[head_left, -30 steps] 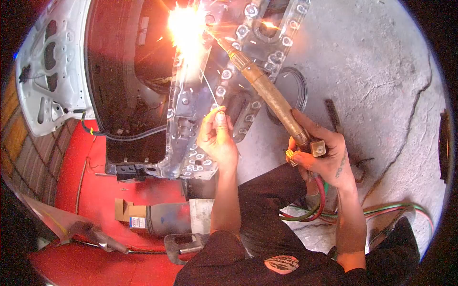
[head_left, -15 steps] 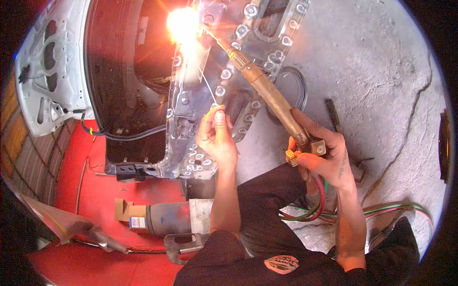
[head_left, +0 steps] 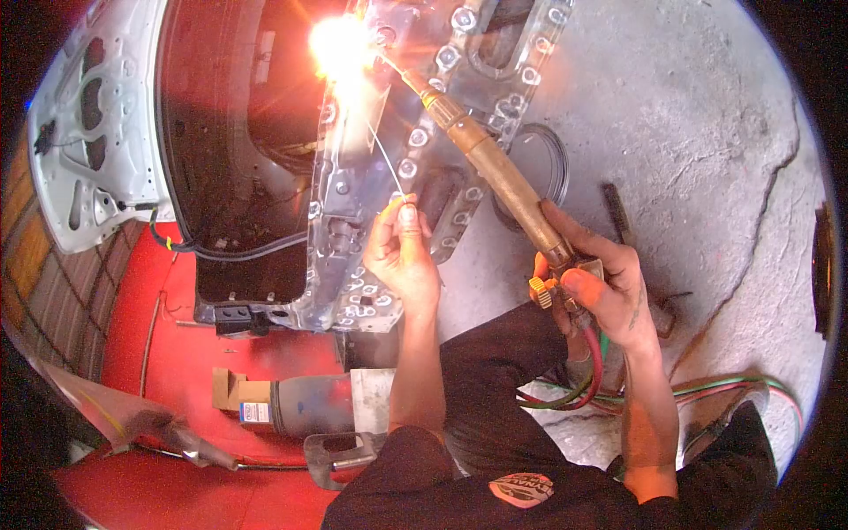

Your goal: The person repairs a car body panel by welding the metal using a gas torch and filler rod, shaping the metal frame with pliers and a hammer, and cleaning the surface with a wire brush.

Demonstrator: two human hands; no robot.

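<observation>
My left hand pinches a thin welding rod between thumb and fingers. The rod's far end runs up into the glare. My right hand is closed around the rear of a brass gas welding torch, near its yellow knob. From the torch tip, a very bright flame falls on the edge of a bare metal car panel dotted with round weld marks. Glare hides the heated spot and the rod's end.
Red and green hoses trail from the torch across the concrete floor. A wire coil lies beside the panel. Near my left arm are a grey cylinder, a small cardboard box and a metal clamp. A white panel stands left.
My right thumb has shifted up and my grip at the back of the torch has changed slightly. The torch, flame, rod and left hand stay nearly in place.
</observation>
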